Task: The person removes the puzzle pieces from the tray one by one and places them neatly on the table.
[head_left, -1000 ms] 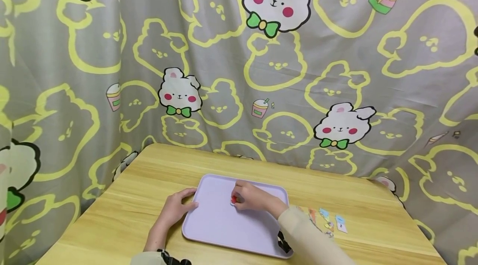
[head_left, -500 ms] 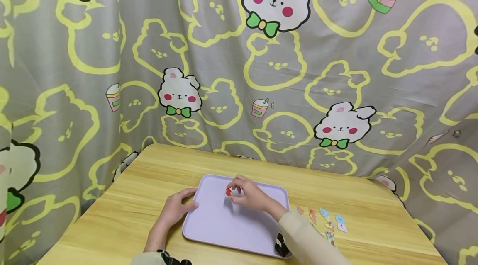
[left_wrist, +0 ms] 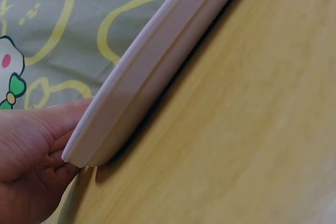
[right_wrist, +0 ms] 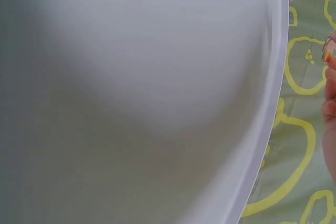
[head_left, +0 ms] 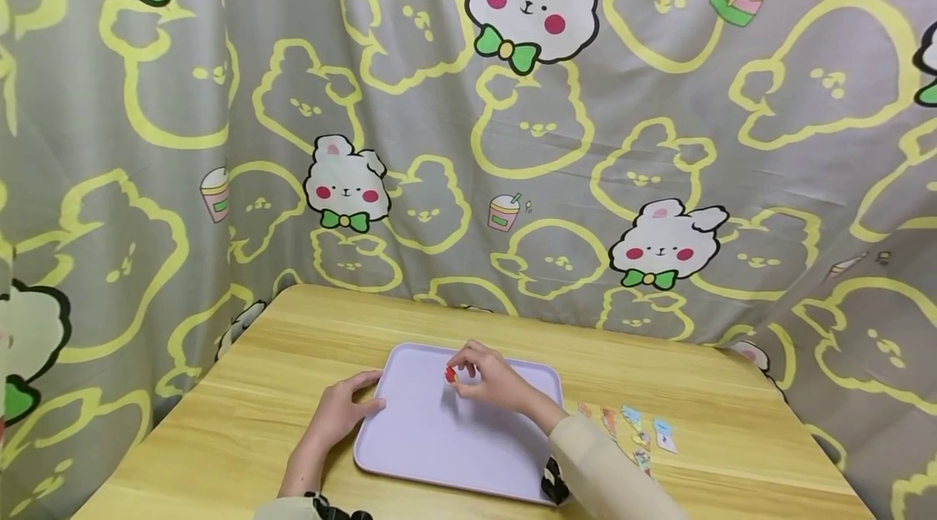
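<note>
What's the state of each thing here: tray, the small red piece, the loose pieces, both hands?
Tray: flat on the table, nothing lying in it.
Small red piece: pinched, held above the tray.
Right hand: fingertips pinch the red piece.
Left hand: rests on the tray's left rim, thumb over the edge.
Loose pieces: lying flat on the table, right of the tray.

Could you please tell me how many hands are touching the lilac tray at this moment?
1: the left hand holds the tray at its left edge. The right hand is above the tray, pinching a small red piece.
</note>
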`<state>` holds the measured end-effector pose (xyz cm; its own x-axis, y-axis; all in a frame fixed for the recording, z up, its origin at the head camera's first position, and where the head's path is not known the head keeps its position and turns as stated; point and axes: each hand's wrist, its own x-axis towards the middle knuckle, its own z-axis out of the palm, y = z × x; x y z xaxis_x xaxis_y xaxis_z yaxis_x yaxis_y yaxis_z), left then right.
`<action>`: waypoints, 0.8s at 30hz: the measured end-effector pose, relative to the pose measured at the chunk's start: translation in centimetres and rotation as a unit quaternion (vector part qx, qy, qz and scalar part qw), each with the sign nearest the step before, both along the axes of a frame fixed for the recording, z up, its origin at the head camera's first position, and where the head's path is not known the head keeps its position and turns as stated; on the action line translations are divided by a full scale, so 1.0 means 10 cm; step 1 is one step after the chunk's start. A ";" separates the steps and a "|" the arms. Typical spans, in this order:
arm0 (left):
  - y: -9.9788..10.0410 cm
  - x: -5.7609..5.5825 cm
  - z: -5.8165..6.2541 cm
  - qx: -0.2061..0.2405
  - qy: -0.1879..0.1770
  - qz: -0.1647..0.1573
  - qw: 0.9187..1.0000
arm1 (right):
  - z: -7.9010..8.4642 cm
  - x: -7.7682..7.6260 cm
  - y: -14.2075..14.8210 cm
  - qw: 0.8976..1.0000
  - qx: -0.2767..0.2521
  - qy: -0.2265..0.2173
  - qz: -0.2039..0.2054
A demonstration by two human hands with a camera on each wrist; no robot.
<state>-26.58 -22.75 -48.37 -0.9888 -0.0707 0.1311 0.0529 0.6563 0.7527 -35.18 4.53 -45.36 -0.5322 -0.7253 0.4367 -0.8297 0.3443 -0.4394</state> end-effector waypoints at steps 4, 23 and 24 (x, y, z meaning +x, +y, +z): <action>0.00 0.00 -0.01 0.002 -0.002 -0.001 1.000 | 0.00 0.01 0.04 1.000 -0.003 0.010 0.006; 0.00 0.01 -0.02 -0.009 0.011 -0.002 1.000 | 0.11 0.13 0.25 0.999 -0.024 0.006 -0.022; 0.01 0.01 -0.02 -0.010 0.011 -0.001 1.000 | 0.11 0.13 0.26 0.999 -0.026 0.008 -0.023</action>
